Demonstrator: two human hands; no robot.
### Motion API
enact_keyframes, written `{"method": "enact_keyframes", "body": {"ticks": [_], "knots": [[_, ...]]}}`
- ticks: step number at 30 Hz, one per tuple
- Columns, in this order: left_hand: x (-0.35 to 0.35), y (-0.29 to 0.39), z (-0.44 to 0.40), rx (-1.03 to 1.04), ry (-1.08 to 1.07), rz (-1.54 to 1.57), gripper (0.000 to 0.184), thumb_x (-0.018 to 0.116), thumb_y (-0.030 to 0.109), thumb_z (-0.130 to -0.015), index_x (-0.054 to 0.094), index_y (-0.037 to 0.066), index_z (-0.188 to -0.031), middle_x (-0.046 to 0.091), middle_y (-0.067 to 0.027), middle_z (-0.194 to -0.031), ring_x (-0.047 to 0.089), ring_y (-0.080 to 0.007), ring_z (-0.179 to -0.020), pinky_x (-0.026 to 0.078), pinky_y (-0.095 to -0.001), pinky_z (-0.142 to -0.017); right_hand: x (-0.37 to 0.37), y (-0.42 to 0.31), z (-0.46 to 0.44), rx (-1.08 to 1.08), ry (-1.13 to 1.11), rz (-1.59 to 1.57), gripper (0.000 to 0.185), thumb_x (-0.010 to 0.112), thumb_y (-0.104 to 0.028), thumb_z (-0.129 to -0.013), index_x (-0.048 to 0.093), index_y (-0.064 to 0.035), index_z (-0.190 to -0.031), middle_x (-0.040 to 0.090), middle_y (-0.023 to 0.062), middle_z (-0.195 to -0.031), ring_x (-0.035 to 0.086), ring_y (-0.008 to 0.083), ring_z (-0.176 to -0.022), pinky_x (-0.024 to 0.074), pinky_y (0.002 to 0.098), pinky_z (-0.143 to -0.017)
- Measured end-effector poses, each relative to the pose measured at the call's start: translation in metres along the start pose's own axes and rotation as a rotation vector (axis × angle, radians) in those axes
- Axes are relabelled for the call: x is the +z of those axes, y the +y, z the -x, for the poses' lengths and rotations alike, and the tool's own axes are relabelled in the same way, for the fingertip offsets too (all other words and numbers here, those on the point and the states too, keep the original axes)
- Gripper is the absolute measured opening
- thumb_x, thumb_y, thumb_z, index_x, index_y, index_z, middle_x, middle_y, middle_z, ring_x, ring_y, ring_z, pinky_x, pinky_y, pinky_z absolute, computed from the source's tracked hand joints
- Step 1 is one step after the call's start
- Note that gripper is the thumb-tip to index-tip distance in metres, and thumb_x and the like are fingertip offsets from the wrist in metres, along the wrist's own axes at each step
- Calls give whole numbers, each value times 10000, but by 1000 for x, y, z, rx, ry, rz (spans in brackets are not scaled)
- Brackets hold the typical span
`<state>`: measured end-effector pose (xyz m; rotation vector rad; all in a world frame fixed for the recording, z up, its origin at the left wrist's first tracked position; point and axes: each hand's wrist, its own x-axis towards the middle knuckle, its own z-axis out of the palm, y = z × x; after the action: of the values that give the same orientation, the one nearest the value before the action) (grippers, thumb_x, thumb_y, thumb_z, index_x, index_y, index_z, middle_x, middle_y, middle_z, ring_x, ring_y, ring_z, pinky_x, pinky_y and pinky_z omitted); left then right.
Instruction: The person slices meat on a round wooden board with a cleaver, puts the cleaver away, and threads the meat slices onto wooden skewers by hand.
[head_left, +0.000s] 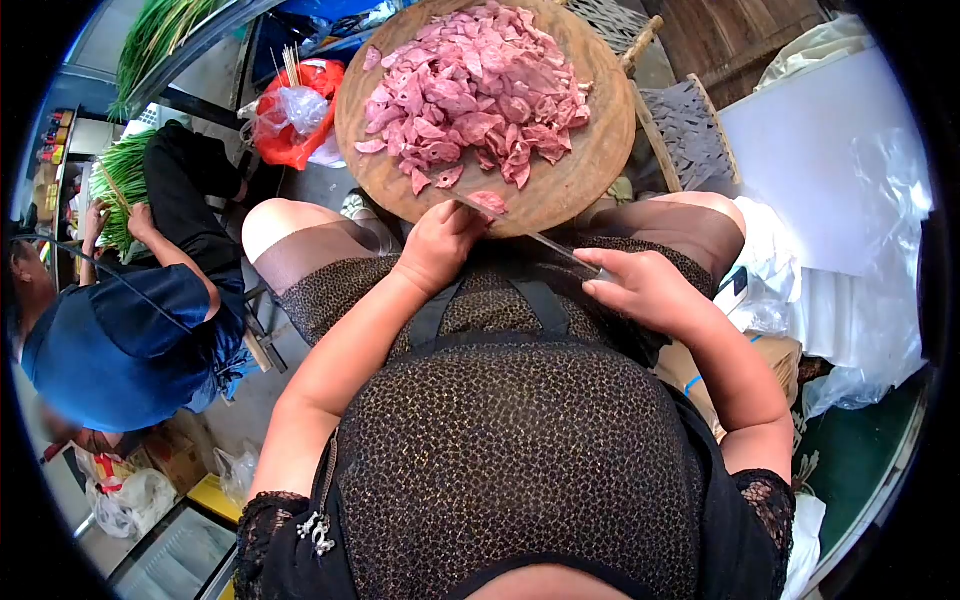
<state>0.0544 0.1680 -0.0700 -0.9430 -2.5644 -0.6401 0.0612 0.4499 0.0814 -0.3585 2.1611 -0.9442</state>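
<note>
- One co-worker in a blue shirt (125, 345) is sitting at far left, both of that person's hands holding on to long green stalks (120, 185).
- A red plastic bag (270, 138) is lying just left of the board, with clear plastic and thin sticks showing in it.
- The left hand (438, 248) is bending over the board's near edge, its thumb and fingers pinching a small pink piece of meat (490, 202).
- A large heap of sliced meat (470, 90) is covering the middle of the board, beyond that piece (slices lying loose, several apart at the near side).
- A knife (550, 246) is slanting across the near edge, its blade running close by the left fingertips and the piece; whether it is cutting in, I cannot tell.
- The round wooden board (605, 130) is sitting level in front of the person's spread knees.
- The right hand (645, 288) is gripping the knife's handle, fingers closing round it.
- A woven seat (688, 135) is standing beyond the right knee, a white sheet (820, 170) spreading beside it.
</note>
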Motion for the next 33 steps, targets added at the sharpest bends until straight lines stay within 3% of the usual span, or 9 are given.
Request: {"method": "enact_keyframes", "body": {"ticks": [2, 9, 13, 15, 23, 28, 33], "knots": [[0, 3, 1, -98, 14, 87, 250, 617, 92, -748, 624, 51, -995, 593, -79, -973, 581, -274, -874, 493, -362, -737, 1, 5, 0, -16, -13, 68, 409, 586, -225, -833, 544, -61, -1206, 632, 197, -985, 624, 307, -897, 459, 340, -811], [-1, 1, 3, -43, -29, 51, 265, 577, 91, -796, 612, 68, -1057, 595, -111, -1034, 578, -305, -911, 476, -378, -813, 2, 0, -4, 12, -57, 193, 418, 565, -265, -857, 523, -48, -1211, 610, 200, -1054, 588, 348, -973, 449, 376, -841], [-11, 9, -8, -266, -24, 345, 271, 555, 100, -808, 616, 74, -1071, 590, -114, -1085, 570, -304, -969, 467, -375, -839, 5, -2, 1, 0, -46, 256, 423, 535, -321, -885, 522, -44, -1204, 592, 197, -1096, 565, 359, -1008, 444, 389, -851], [-13, 10, -8, -316, -41, 423, 276, 549, 100, -809, 617, 70, -1074, 589, -111, -1094, 567, -301, -987, 465, -373, -845, 7, 6, 3, -108, 49, 298, 427, 520, -363, -877, 531, -63, -1182, 626, 212, -942, 597, 379, -869, 473, 436, -751], [-4, 2, -4, 12, -76, -52, 326, 561, 107, -760, 630, 99, -1078, 585, -64, -1126, 546, -260, -1042, 464, -356, -886, 20, 10, -26, -168, 65, 290, 437, 498, -368, -882, 526, -59, -1191, 624, 213, -946, 597, 381, -868, 472, 445, -755], [-9, 0, -7, 22, -70, -86, 296, 562, 106, -753, 634, 80, -1039, 593, -55, -1071, 553, -239, -996, 473, -340, -861, 10, 14, -36, -135, 31, 255, 453, 511, -395, -868, 536, -89, -1201, 622, 203, -986, 590, 366, -921, 463, 438, -802], [-4, -25, -16, -88, -8, -17, 170, 563, 92, -768, 624, 78, -926, 591, -67, -936, 573, -238, -883, 476, -321, -783, -24, 39, -18, -53, 51, 58, 394, 586, -302, -840, 586, -58, -1150, 642, 175, -995, 627, 294, -919, 467, 340, -815]]}}
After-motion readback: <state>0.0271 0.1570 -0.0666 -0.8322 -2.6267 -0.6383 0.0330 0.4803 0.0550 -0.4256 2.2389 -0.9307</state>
